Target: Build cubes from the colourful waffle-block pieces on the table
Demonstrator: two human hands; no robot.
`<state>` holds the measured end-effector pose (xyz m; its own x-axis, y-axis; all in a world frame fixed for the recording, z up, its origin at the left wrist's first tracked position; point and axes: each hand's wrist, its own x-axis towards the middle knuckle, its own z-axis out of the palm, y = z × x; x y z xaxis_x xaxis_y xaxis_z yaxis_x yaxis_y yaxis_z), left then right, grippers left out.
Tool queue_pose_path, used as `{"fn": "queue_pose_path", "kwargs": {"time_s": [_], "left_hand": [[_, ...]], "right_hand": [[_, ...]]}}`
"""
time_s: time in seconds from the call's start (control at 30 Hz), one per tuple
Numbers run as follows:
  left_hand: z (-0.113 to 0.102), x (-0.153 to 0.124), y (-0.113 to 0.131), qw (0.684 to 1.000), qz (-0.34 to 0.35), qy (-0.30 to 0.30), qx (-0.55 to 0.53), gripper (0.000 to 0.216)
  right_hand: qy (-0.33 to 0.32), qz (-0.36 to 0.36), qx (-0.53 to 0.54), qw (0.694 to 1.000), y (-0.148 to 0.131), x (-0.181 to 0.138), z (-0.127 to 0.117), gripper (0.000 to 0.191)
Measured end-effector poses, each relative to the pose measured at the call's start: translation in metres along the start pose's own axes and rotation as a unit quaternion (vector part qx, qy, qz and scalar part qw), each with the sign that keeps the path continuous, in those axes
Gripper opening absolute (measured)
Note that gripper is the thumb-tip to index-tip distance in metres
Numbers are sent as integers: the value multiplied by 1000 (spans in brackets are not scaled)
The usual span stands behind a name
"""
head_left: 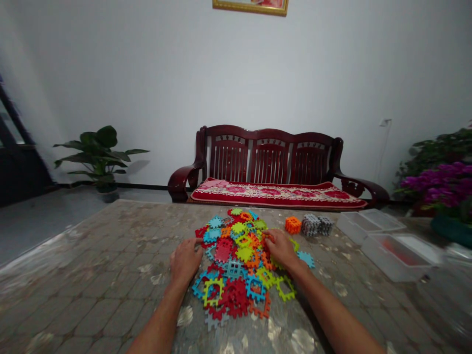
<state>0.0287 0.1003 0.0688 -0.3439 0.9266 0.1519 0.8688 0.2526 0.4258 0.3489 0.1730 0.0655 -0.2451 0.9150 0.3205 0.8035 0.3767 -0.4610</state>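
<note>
A loose heap of interlocking plastic building pieces point(223, 250) lies on the table, in red, blue, lime green and orange, some solid and some with open middles. At the heap's left edge rests my left hand point(185, 259), its index finger and thumb apart and nothing seen between them. My right hand point(280, 247) reaches into the heap's right side, fingertips closed together at a small orange piece point(264, 236). A flat blue piece point(306, 259) lies just right of my right wrist. A green open-square piece point(285, 288) is below that forearm.
Stacked orange pieces point(293, 225) and stacked grey pieces point(316, 225) stand beyond my right hand. Clear plastic boxes point(400, 255) sit at the right, one with something red inside. A wooden bench point(271, 160) stands behind the table point(121, 260); purple flowers point(442, 184) are at far right.
</note>
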Motion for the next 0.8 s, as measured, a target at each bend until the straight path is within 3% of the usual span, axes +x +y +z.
{"fn": "queue_pose_path", "kwargs": {"time_s": [0.13, 0.33, 0.63, 0.8], "left_hand": [[0, 0, 0, 1000, -5, -2, 1, 38], [-1, -1, 1, 1000, -4, 2, -4, 38], [-3, -2, 2, 1000, -3, 2, -2, 38], [-2, -2, 2, 1000, -4, 4, 2, 38]], "right_hand": [[-84, -81, -11, 993, -24, 10, -1, 62], [-183, -108, 1, 977, -39, 29, -1, 73], [-145, -88, -3, 985, -35, 26, 9, 79], [-93, -97, -34, 990, -39, 15, -2, 75]]}}
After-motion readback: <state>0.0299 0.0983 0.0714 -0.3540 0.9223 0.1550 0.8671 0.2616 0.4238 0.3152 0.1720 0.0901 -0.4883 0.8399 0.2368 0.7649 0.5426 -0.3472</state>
